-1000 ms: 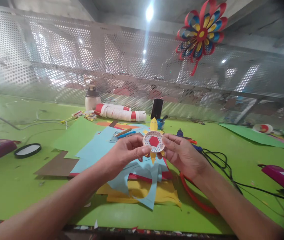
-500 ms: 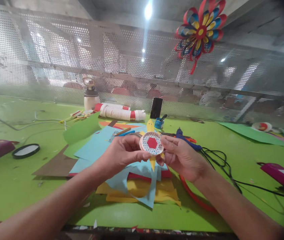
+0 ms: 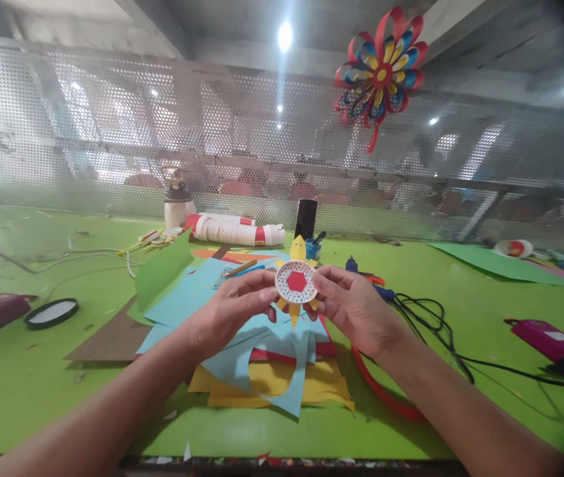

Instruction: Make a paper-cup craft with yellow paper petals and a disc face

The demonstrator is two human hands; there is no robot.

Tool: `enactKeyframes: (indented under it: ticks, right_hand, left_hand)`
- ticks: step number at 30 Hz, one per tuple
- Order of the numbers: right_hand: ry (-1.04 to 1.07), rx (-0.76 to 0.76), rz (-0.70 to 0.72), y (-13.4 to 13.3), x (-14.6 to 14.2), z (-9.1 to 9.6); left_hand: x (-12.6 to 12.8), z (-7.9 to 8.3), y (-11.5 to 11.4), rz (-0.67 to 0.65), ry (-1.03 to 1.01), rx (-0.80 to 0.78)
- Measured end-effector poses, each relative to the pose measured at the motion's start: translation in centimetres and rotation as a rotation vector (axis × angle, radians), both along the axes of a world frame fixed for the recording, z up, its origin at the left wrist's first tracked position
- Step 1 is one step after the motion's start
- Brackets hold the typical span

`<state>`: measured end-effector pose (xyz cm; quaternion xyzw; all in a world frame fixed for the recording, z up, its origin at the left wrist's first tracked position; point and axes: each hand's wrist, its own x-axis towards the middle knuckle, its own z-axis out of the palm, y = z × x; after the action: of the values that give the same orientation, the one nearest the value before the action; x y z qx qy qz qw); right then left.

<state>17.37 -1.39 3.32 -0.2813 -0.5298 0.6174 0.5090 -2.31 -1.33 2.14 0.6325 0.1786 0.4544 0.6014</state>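
Between my two hands is a paper turtle [image 3: 296,282], held up above the table. Its round white shell carries blue dots, dark lines and a red hexagon, and a yellow head, feet and tail stick out around it. My left hand [image 3: 234,305] pinches the shell's left rim with thumb and fingers. On the other side my right hand [image 3: 356,305] grips the right rim. Beneath them lie light blue paper sheets [image 3: 182,291], one with a round cut-out, on top of yellow paper [image 3: 272,384].
Behind stand stacked paper cups [image 3: 236,232], a phone [image 3: 306,218], a blue pot [image 3: 313,248] and a sprayer bottle [image 3: 179,209]. At right are a blue glue gun [image 3: 352,265], its black cable [image 3: 423,318] and a purple power strip [image 3: 555,344]. A paper flower [image 3: 382,74] hangs above.
The turtle has been turned to face me more squarely, so its yellow feet show on both sides. My left hand has shifted its grip out to the rim.
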Motion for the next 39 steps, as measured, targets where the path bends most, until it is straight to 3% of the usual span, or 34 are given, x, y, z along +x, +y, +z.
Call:
enactKeyframes:
  ticks: [6, 20, 33, 39]
  right_hand:
    - [-0.075, 0.020, -0.020, 0.2, -0.4, -0.7]
    - [-0.172, 0.117, 0.036, 1.1, 0.4, -1.1]
    - [-0.114, 0.070, 0.046, 1.7, 0.2, -1.7]
    - [-0.298, 0.209, 0.063, 1.1, -0.4, -2.0]
  left_hand:
    - [0.2, 0.1, -0.1, 0.087, 0.027, -0.092]
    - [-0.4, -0.4, 0.7, 0.175, 0.202, 0.028]
    - [-0.1, -0.5, 1.0, 0.171, 0.010, -0.158]
    - [-0.4, 0.0, 0.9, 0.230, -0.091, -0.138]
